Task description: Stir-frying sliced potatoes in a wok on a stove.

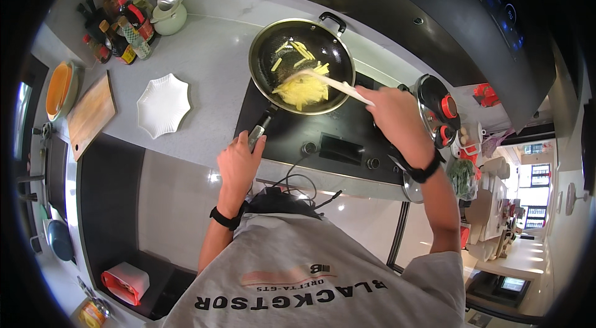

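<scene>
My left hand (240, 160) grips the long handle (262, 127) of a dark wok (274, 32) that sits on the black cooktop (288, 137). In my right hand (393, 116) is a pale spatula (337, 84), its head reaching down into the wok. Yellow, stick-cut food pieces (302, 93) lie heaped at the wok's near side, around the spatula head. A few loose sticks (302, 50) rest farther back on the dark inner surface. The spatula's far end is partly hidden among the pieces.
A white scalloped plate (164, 105) lies left of the cooktop, beside a wooden cutting board (93, 114). Several sauce bottles (123, 41) and a pale green pot (169, 17) stand at the back left. A lidded pot (437, 100) is on the right. The range hood (372, 7) overhangs the back.
</scene>
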The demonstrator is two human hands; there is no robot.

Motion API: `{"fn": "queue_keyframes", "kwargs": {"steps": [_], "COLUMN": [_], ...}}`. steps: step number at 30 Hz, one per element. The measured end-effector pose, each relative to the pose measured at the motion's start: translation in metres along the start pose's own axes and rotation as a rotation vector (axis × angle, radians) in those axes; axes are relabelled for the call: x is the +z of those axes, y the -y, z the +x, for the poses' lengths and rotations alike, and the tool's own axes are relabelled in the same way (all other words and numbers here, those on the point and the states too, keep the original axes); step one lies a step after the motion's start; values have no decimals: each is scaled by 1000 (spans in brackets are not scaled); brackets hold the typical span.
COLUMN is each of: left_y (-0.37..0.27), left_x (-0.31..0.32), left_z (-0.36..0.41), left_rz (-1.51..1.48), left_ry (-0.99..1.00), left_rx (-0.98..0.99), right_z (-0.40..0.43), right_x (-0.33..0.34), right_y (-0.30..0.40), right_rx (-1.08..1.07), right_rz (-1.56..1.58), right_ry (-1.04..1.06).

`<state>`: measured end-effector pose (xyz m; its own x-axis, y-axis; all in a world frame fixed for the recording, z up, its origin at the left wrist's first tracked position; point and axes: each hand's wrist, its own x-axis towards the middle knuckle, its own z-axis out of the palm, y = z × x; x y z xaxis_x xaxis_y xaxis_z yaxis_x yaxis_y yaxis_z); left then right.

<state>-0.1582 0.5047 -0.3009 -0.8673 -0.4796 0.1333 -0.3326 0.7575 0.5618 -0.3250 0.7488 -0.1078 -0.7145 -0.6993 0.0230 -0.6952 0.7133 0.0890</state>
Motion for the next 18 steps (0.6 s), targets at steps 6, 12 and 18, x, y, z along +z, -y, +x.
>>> {"fn": "queue_keyframes", "kwargs": {"steps": [6, 12, 18], "left_y": [1, 0, 4], "left_x": [5, 3, 3], "left_z": [1, 4, 2], "left_rz": [-26, 10, 10], "left_ry": [17, 18, 59], "left_rx": [18, 16, -22], "right_z": [5, -15, -22], "right_x": [48, 20, 24], "right_y": [2, -1, -4], "right_rx": [19, 16, 30], "right_rz": [-42, -36, -58], "right_ry": [-40, -56, -107]}}
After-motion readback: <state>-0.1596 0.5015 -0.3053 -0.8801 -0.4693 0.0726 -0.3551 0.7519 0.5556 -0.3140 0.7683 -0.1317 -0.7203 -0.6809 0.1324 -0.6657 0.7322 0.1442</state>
